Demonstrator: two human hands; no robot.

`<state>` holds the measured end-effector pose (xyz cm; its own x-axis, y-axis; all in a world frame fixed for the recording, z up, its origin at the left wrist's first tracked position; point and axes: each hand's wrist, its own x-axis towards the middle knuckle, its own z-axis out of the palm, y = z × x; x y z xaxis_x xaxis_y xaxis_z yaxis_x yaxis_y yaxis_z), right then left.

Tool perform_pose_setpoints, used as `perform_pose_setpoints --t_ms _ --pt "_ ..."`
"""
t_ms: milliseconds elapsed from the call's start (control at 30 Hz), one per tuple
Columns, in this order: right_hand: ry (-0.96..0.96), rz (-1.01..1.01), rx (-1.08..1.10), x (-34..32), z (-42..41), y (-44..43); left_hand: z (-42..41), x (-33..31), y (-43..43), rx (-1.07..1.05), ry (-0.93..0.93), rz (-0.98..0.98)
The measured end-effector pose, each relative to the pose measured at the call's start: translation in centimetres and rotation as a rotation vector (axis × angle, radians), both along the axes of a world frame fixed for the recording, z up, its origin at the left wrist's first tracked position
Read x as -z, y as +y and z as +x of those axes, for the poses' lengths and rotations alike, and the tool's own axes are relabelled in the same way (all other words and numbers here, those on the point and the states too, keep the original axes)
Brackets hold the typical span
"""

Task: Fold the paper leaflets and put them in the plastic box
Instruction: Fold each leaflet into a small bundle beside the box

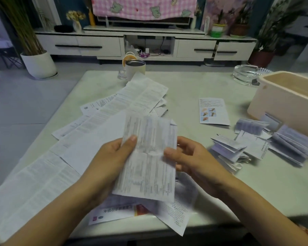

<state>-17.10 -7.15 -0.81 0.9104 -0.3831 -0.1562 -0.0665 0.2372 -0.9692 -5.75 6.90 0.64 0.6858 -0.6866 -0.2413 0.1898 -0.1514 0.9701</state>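
Leaflet (pixel 149 157): held up over the worktop (pixel 194 86), creased across the middle, well left of the plastic box (pixel 281 107).
Left hand (pixel 112 157): pinching the leaflet's left edge, thumb on the front.
Right hand (pixel 190 157): pinching its right edge, fingers curled behind.
Folded leaflets (pixel 256 144): heaped just beside the box, at its near left foot.
Unfolded sheets (pixel 96 121): spread far left of the box.

"说明书", upside-down, on near leaflet (pixel 117 215)

Folded leaflets (pixel 256 144) left of box (pixel 284 102)
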Motion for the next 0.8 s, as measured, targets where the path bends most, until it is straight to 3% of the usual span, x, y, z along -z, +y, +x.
perform_pose_setpoints --t_ms 100,233,667,800 --pt "0.05 0.041 0.059 0.3 -0.1 -0.3 -0.2 0.3 -0.3 0.049 0.057 -0.007" --pt "0.095 -0.095 0.115 0.2 -0.2 -1.0 -0.1 0.5 -0.6 0.078 -0.021 0.046" --pt "0.015 -0.28 0.373 -0.3 -0.3 -1.1 -0.8 1.2 -0.6 0.167 -0.142 0.117" --pt "-0.011 -0.234 0.459 -0.5 -0.3 -1.1 -1.0 1.1 -0.7 0.172 -0.158 0.116"
